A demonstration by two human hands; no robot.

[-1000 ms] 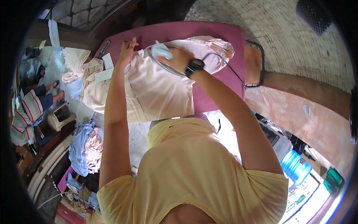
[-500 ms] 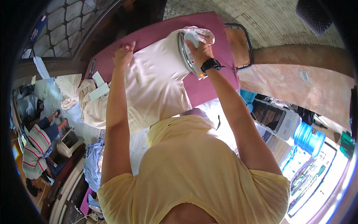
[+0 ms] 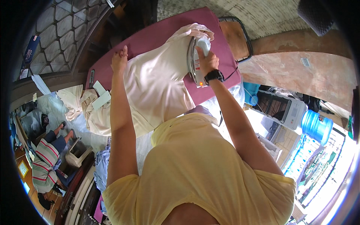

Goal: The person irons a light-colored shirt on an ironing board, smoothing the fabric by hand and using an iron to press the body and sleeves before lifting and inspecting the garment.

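Cream garment (image 3: pixel 157 80): we see it spread over the maroon ironing board (image 3: pixel 150 39), its near part draping off the edge toward the body, its far right end bunched.
Iron (image 3: pixel 196 65): upright on its soleplate at the garment's right side, its heel end over bare maroon cover, an orange light (image 3: pixel 201 84) glowing there.
Right hand (image 3: pixel 208 63): we find it wrapped around the iron's handle, a black watch (image 3: pixel 214 76) at the wrist.
Left hand (image 3: pixel 119 61): on the board at the garment's far left edge, fingers bent; we cannot tell whether it pinches cloth.
White cards (image 3: pixel 101 100): two, left of the left forearm.
Striped top (image 3: pixel 44 161): we see it on another person, far left.
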